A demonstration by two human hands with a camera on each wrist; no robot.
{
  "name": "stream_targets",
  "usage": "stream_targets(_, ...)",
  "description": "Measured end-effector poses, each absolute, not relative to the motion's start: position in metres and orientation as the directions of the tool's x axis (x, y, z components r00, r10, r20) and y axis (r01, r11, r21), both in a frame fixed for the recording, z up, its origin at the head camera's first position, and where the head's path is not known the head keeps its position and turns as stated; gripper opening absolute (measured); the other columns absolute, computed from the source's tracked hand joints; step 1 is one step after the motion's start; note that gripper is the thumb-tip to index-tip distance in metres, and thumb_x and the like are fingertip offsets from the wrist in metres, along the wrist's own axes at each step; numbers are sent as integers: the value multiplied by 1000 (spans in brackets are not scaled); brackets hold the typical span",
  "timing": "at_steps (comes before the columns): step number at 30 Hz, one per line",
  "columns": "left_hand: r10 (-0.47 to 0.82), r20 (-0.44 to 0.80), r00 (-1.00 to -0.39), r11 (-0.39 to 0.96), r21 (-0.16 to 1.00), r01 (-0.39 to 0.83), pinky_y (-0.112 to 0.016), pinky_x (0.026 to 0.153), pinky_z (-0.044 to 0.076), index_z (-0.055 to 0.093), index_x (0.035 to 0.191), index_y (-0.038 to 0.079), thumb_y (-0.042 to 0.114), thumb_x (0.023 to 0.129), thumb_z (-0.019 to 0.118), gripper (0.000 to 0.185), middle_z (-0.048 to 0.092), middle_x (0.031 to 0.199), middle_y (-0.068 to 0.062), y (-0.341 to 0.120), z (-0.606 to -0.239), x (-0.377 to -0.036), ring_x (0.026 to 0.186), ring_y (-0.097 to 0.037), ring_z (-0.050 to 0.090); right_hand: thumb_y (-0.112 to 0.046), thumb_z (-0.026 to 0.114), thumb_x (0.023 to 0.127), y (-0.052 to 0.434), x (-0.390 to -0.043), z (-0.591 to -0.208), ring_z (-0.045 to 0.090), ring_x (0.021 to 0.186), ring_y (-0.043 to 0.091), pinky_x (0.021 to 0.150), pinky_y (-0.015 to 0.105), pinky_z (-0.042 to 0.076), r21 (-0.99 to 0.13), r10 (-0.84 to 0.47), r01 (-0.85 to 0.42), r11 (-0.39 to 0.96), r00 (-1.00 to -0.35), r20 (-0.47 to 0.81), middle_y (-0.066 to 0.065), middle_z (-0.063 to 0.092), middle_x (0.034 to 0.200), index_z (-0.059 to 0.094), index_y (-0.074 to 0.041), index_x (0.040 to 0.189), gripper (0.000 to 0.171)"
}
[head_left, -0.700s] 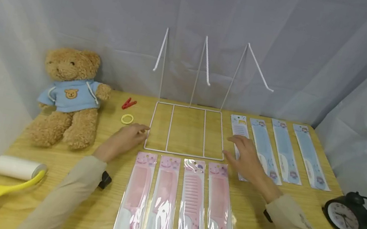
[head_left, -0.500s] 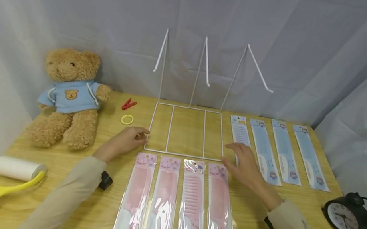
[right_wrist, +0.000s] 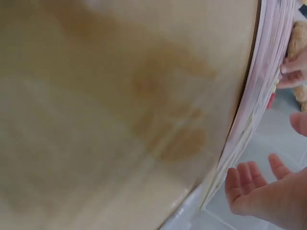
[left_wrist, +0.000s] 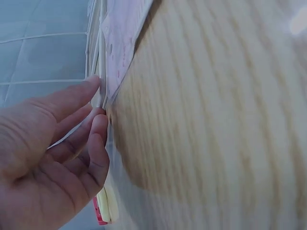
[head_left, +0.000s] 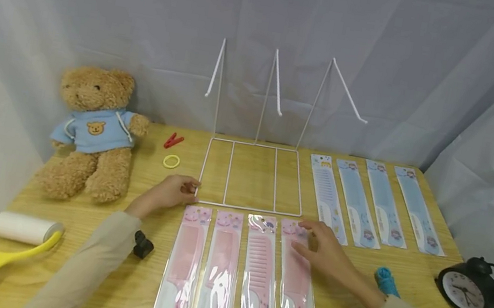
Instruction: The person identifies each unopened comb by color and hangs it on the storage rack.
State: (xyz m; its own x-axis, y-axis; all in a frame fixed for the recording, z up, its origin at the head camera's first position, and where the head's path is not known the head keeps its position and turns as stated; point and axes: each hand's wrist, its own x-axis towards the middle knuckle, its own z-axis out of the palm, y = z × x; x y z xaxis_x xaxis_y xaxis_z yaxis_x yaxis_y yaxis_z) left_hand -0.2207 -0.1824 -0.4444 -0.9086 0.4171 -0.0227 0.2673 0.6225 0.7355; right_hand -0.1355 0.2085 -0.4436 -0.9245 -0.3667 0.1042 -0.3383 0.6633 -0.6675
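Note:
A white wire display rack (head_left: 247,208) with three upright hooks stands at the back of the table. At its front left corner my left hand (head_left: 172,191) pinches the base wire; the left wrist view shows the thumb and curled fingers (left_wrist: 98,153) at that wire. My right hand (head_left: 326,249) hovers over the top of the rightmost pink packaged comb (head_left: 296,271), fingers relaxed and holding nothing. Three more pink packaged combs (head_left: 257,254) lie in a row to its left. Several blue packaged combs (head_left: 356,205) lie to the right of the rack.
A teddy bear (head_left: 96,129) sits at the back left, near a red clip (head_left: 173,140) and a yellow ring (head_left: 171,161). A yellow-handled roller (head_left: 25,229) lies front left. On the right are a blue cord bundle (head_left: 386,281) and a black alarm clock (head_left: 464,291).
My right hand has left the rack's right side and come toward me, over the rightmost pink comb. The blue cord bundle is uncovered. My left hand has slid slightly toward the rack's front corner.

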Motion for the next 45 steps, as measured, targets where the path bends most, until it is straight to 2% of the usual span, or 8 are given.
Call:
stream_targets(4,408,-22,-913,611,749,256,-37,80,51,57,115,-16,0,83,69,39,63,88,-18,-182,-446,-221,85,-27,62,-24,70,86,209,-119,-447,45,120,39,101,55,33,-710,-334,-237,663,-943,3,21,51,126,51,1,128,53)
stream_targets(8,396,-24,-918,601,762,239,-33,77,51,58,115,-17,0,82,69,38,63,87,-17,-183,-447,-220,82,-24,61,-32,72,84,209,-106,-450,41,122,38,103,54,32,-699,-305,-168,695,-949,-75,21,46,129,48,-1,131,62)
stream_targets(12,385,-24,-923,609,758,234,-31,75,50,59,115,-16,1,82,70,38,64,87,-15,-184,-447,-220,81,-21,60,-39,73,81,206,-97,-451,41,122,38,101,55,35,-658,-286,-162,735,-954,-85,21,45,129,48,-1,131,68)
stream_targets(19,371,-18,-928,604,764,227,-24,68,47,61,114,-13,3,82,72,37,65,86,-15,-185,-449,-222,75,-15,56,-44,82,68,197,-86,-448,40,117,40,96,56,39,-634,-229,-94,767,-964,-134,24,42,128,49,-5,132,82)
stream_targets(32,345,-38,-938,590,786,186,-22,66,44,62,117,-10,7,83,72,39,65,90,-15,-190,-455,-221,76,-13,54,-37,85,63,187,-85,-442,44,110,40,87,57,43,-564,-204,-72,823,-964,-174,27,40,128,51,-7,129,80)
stream_targets(39,366,-43,-930,599,775,200,-23,67,44,61,117,-11,6,84,71,39,65,89,-14,-189,-453,-222,76,-13,54,-30,86,62,189,-88,-441,50,108,42,88,57,45,-604,-170,7,797,-957,-235,29,37,128,53,-6,127,76)
stream_targets(45,372,-48,-927,612,764,206,-24,66,44,61,117,-12,6,85,70,38,65,89,-13,-189,-452,-221,75,-13,53,-20,85,66,199,-94,-438,50,108,39,95,57,40,-664,-202,22,748,-944,-259,22,44,119,56,-6,122,66)
